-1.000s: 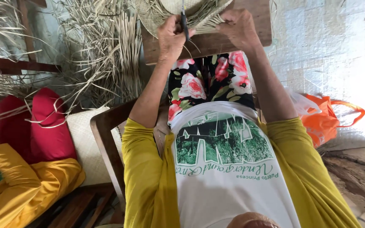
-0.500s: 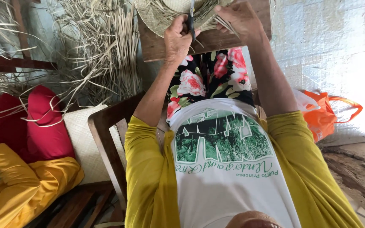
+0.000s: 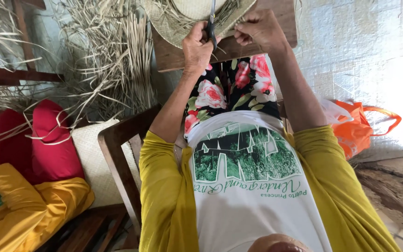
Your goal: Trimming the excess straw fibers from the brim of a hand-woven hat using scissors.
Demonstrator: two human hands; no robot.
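1. Top centre of the frame: the left hand (image 3: pixel 198 46) is curled tight around the dark handles of a pair of scissors (image 3: pixel 211 25), thumb and fingers threaded in.

2. The blades run almost straight up the picture from that hand, a thin grey line. Their long axis points away from the person and into the brim of the woven straw hat (image 3: pixel 197 16).

3. Just beside it, to the right, the right hand (image 3: pixel 260 32) is bunched into a loose fist, fingers pinched on the hat's frayed edge. Exactly which strand it has, I cannot tell.

4. So the hat lies directly above both hands in the frame, brim edge toward them. The left hand is the one on the tool, the right is the one on the hat, and the two sit near each other with the scissors between.

5. Loose straw ends stick out of the brim on either side of the blades.

6. The hat rests on a brown wooden counter (image 3: pixel 257 49), whose near edge runs just under the knuckles.

7. Further out: a heap of dried palm strips (image 3: pixel 108 60) fills the upper left, an orange bag (image 3: pixel 357 128) sits at mid right, and a wooden chair (image 3: pixel 117 158) stands lower left, beside another person in red and yellow.
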